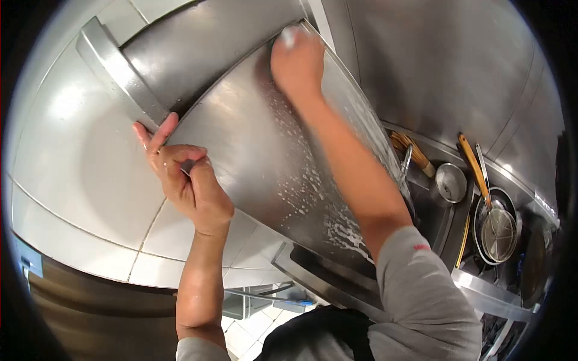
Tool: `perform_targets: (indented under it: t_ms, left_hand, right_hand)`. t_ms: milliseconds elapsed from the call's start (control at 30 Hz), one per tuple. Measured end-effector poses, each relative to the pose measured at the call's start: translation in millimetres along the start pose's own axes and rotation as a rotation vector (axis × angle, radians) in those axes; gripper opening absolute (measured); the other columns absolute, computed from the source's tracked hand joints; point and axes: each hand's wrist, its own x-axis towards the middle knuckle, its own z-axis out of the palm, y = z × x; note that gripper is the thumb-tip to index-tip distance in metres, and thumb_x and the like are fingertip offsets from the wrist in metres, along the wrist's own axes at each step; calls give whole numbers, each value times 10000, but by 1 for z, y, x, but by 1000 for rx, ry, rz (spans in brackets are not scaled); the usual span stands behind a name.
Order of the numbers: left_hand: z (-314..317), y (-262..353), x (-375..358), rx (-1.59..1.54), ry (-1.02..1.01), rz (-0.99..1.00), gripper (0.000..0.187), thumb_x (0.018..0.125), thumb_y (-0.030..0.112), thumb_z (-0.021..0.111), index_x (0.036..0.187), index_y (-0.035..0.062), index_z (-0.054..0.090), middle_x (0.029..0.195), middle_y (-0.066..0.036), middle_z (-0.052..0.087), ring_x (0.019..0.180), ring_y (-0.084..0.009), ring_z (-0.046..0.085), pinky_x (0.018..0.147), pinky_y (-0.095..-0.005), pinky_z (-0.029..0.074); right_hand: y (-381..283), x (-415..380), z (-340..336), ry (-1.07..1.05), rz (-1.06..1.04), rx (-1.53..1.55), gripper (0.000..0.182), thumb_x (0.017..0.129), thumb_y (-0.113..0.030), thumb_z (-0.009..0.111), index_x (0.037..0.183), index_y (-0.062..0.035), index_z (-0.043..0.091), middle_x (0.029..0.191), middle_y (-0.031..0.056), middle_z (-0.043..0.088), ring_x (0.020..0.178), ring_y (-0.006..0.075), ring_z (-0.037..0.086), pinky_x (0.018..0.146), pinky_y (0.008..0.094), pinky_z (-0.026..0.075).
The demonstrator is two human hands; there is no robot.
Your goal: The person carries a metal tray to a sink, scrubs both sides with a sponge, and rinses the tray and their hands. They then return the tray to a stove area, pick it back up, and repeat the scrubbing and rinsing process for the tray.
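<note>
My right hand (298, 63) is closed at the upper end of a metal panel (241, 102), pressed against its surface. A whitish, shiny bit shows at its knuckles; the rest of what it holds is hidden. White suds (304, 186) streak and dot the panel below my right forearm. My left hand (186, 174) is wet, at the panel's left edge. Two of its fingers stretch up to the lower end of a metal strip (123, 78), while thumb and forefinger curl toward each other with nothing visible between them.
White tiles (90, 162) cover the wall at left. On the right stand a bamboo brush (412, 153), a small metal pot (450, 183), and a pan (481, 225) with a wire strainer (499, 234) in it. Below the panel runs a dark metal trough (325, 271). A grey bin (241, 304) sits on the floor.
</note>
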Motion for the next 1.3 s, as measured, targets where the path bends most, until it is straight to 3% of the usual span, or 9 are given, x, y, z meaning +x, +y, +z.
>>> perform_targets:
  t_ms: [67,300,467,667,767,833,1000,1100,1300]
  left_hand:
    - [-1,1,-1,1,5,-36,122,717,-39,445,749,62,504,1032,-160,601,1278,-286,455,1211,-612,64]
    - [-1,-3,-1,-11,21,17,115,708,-36,442,741,54,506,1016,-163,598,1271,-318,461,1204,-617,67]
    - [-7,-15,-4,-32,-65,0,309,992,185,418,1215,-12,501,1183,-124,574,1383,-379,348,1206,-550,78]
    - [-5,0,-7,-139,34,-160,398,1039,300,349,1289,15,470,1347,-146,513,1504,-329,148,1189,-474,111]
    - [-5,-1,-10,-144,19,-228,405,1049,334,350,1318,48,448,1381,-144,502,1516,-333,98,1190,-478,106]
    - [-6,4,-11,-142,-4,-212,344,1050,288,374,1305,67,444,1400,-150,493,1519,-348,81,1189,-487,93]
    - [-2,-3,-10,-120,-5,-152,266,1039,215,400,1251,63,453,1396,-157,493,1515,-362,89,1190,-486,80]
    - [-1,-4,-7,-125,34,-108,249,1015,175,456,1192,-1,457,1191,-124,523,1303,-297,441,1216,-557,36]
    - [-1,-1,-10,-133,14,-200,262,1028,241,443,1219,62,457,1373,-196,507,1511,-357,94,1192,-497,56]
  right_hand:
    - [-17,-50,-32,-58,-254,135,256,849,-159,619,991,51,650,1051,254,605,1042,426,532,922,502,442]
    - [28,20,-3,-34,-11,-211,280,882,-201,605,996,49,659,1015,251,623,1036,406,541,924,503,442]
    - [-42,-39,-20,-72,-122,43,255,848,-180,630,988,30,663,1054,212,626,1031,391,547,920,476,455]
    - [-103,-115,-95,-458,-419,524,336,704,-56,677,1040,-59,654,1077,161,630,1061,365,552,931,440,456]
    - [-52,-101,-81,-226,-365,364,304,765,-83,656,1068,-69,651,1083,163,620,1061,376,551,937,447,446]
    - [-14,-65,-48,-49,144,299,293,856,-178,621,1109,-30,626,1103,192,607,1062,399,551,956,464,430]
    - [4,33,23,45,427,289,417,907,-317,570,1118,42,594,1158,281,587,1130,427,545,982,480,430]
    - [-46,19,2,-107,401,220,385,893,-278,591,1097,48,592,1125,279,591,1119,428,547,980,489,432]
    - [-23,15,10,61,268,179,384,879,-242,631,1097,67,566,1067,271,596,1079,434,561,953,496,448]
